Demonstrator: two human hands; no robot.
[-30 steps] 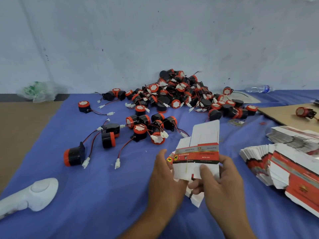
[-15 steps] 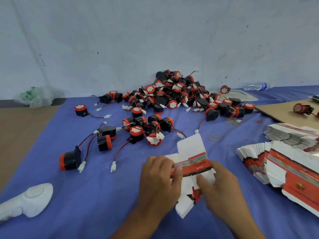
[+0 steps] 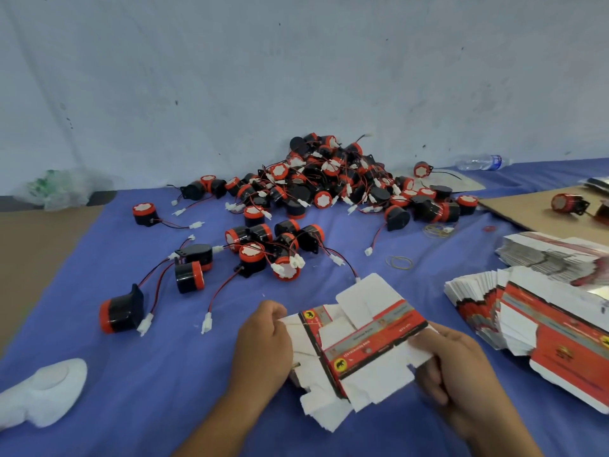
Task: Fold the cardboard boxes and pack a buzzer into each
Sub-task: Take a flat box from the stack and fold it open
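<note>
A white cardboard box (image 3: 359,338) with a red and grey printed band lies partly opened low over the blue cloth, its flaps sticking out. My left hand (image 3: 263,344) grips its left end and my right hand (image 3: 451,367) pinches its right edge. A big pile of black and red buzzers (image 3: 333,179) with red-black wires sits against the wall. Several loose buzzers lie nearer, one at the front left (image 3: 122,311) and a cluster (image 3: 267,249) in the middle. Flat unfolded boxes (image 3: 514,305) are stacked at the right.
A white handheld device (image 3: 43,394) lies at the front left on the blue cloth (image 3: 131,374). Rubber bands (image 3: 400,262) lie right of centre. A brown cardboard sheet (image 3: 534,216) with a buzzer, a water bottle (image 3: 481,162) and a crumpled plastic bag (image 3: 59,189) sit at the edges.
The box went from upright and flat in both hands to tilted down toward the cloth and spread open. My hands have moved apart to its two ends.
</note>
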